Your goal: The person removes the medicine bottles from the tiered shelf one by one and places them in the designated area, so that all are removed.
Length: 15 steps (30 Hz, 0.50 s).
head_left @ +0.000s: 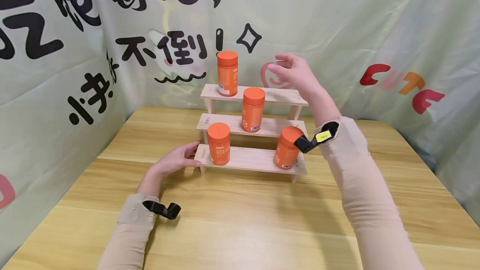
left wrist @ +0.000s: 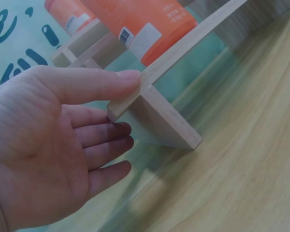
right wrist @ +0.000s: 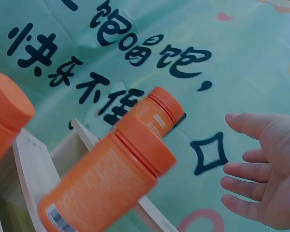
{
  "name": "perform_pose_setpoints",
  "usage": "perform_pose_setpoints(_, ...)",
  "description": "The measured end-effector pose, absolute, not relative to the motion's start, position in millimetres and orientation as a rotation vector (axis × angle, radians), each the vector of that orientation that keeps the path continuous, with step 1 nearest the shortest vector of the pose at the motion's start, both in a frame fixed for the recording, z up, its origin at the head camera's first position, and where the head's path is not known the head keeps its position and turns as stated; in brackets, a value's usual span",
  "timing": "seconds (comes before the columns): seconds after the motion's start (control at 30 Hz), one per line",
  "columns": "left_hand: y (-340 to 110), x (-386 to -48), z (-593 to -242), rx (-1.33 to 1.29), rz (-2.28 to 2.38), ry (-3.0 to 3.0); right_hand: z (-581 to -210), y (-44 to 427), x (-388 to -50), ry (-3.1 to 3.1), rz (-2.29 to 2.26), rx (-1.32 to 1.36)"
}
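Note:
A three-tier wooden shelf [head_left: 258,158] carries several orange bottles. One bottle [head_left: 227,74] stands on the top tier at left, another [head_left: 253,111] on the middle tier. On the bottom tier are a left bottle [head_left: 219,144] and a right bottle [head_left: 288,148], partly hidden by the wrist camera. My left hand [head_left: 174,161] pinches the bottom tier's left end; in the left wrist view the thumb of this hand [left wrist: 53,140] lies along the board's corner. Holding nothing, my right hand [head_left: 294,72] hovers above the top tier's right part, fingers relaxed, also seen in the right wrist view [right wrist: 275,169].
The shelf stands on a wooden table [head_left: 240,228]. Behind and beside the table hangs a pale green cloth [head_left: 330,20] printed with black characters and coloured letters. My right forearm [head_left: 360,186] extends over the table's right side.

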<state>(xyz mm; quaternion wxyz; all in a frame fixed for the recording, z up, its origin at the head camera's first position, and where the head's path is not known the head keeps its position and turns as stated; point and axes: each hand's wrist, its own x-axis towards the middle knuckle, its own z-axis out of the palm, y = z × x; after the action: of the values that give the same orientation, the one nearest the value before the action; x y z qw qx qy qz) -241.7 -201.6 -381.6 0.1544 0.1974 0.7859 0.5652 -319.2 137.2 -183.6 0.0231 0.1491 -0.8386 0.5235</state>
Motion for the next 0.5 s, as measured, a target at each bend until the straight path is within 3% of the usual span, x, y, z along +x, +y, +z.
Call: perform_pose_setpoints(0.5,-202.2,-242.0,-382.5,0.564,1.631,2.245,-173.5,91.1,-326.3,-2.650,1.590,0.492)
